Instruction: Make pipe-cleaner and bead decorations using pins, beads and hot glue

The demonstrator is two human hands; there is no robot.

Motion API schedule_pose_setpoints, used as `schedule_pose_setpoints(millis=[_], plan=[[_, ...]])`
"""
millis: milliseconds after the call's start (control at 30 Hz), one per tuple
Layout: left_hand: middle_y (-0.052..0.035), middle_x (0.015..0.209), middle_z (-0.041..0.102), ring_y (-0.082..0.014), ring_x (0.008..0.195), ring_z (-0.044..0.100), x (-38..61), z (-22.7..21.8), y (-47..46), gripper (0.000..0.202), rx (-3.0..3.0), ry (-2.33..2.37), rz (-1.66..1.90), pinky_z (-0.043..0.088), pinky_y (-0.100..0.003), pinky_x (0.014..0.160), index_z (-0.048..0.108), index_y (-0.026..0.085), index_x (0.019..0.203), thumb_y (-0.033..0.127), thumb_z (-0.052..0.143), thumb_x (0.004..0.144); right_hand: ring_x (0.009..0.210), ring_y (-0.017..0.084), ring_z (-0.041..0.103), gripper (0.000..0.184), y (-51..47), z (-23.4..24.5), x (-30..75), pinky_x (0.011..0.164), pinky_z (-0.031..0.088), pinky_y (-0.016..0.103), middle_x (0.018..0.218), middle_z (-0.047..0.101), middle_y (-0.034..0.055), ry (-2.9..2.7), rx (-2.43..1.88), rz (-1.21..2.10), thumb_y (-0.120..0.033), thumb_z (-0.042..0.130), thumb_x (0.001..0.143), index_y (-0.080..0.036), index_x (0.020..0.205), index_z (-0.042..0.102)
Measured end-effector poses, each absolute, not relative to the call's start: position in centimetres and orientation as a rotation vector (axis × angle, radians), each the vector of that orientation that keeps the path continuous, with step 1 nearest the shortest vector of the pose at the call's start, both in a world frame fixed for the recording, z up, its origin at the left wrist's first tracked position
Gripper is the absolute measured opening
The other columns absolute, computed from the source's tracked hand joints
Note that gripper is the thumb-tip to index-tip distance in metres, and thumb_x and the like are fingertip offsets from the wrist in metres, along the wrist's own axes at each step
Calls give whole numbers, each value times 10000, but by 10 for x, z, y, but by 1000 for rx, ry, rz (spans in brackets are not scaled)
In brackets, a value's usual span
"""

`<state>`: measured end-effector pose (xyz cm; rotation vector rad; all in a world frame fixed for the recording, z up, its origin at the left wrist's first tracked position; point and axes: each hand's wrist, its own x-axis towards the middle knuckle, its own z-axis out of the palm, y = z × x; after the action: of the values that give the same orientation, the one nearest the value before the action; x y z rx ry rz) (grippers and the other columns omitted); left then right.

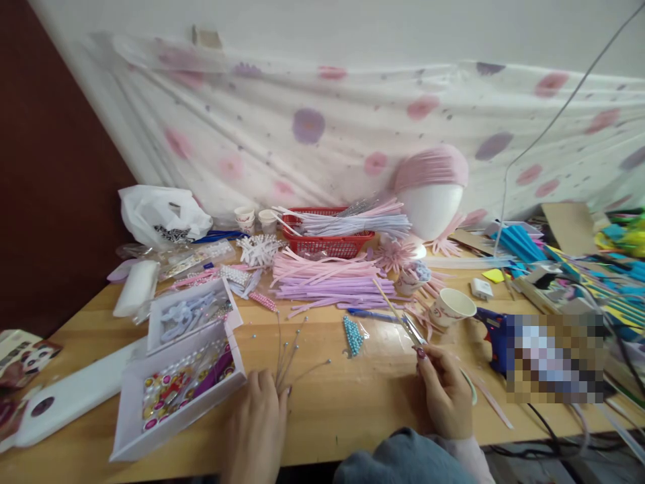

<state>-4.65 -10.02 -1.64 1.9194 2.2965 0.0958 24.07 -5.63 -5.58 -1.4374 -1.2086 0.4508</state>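
Note:
Near the table's front edge, my left hand [258, 420] has its fingers curled and pressed together. Several thin wires [286, 359] tipped with small blue beads fan out from between its thumb and forefinger. My right hand [447, 390] pinches a long, thin, tan stick-like tool [390, 302] pointing up and left; its exact kind is unclear. A silver metal piece [413, 329] lies close by its fingertips. Between the hands is a small clear bag of blue beads [353, 336], with a blue pen [373, 314] behind it.
White box trays [234, 390] of beads and trims stand left. Pink and purple fuzzy stems [327, 286] lie before a red basket [327, 247]. A paper cup [453, 308], a blue glue gun [496, 336] and cables are right. Behind stands a white head form [431, 208].

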Motion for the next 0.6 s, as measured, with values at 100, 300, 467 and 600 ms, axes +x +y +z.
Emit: schedule_pose_setpoints(millis=[100,300,467,600], plan=[[-102,999,645,-199,777,706,-43,-9,-92,302,1930,2296,-40,501,-255,587,630,148,905,119,333,955,609,169,544,266,-57,-54,240,547,450,276,689,584,24,-1228,-1444,436,-462,596,837,-201,876,629],[-128,979,646,-225,831,701,-45,4,-88,390,1989,2210,-280,535,-294,666,650,108,950,-19,285,896,540,148,521,278,-58,-53,239,496,428,254,610,542,-9,-1227,-1419,489,-457,575,854,-185,892,618],[-146,1064,643,-211,888,691,-44,8,-91,435,2037,2184,-348,528,-268,696,639,99,1038,-64,271,873,551,149,532,278,-58,-54,240,503,429,254,625,556,-2,-1228,-1418,469,-452,572,858,-178,885,615],[-128,1012,655,-218,890,690,-45,9,-93,422,1982,2206,-304,520,-281,693,617,112,1014,-42,241,901,587,165,565,259,-58,-55,241,529,450,267,667,596,19,-1294,-1419,415,-434,557,870,-181,886,612]])
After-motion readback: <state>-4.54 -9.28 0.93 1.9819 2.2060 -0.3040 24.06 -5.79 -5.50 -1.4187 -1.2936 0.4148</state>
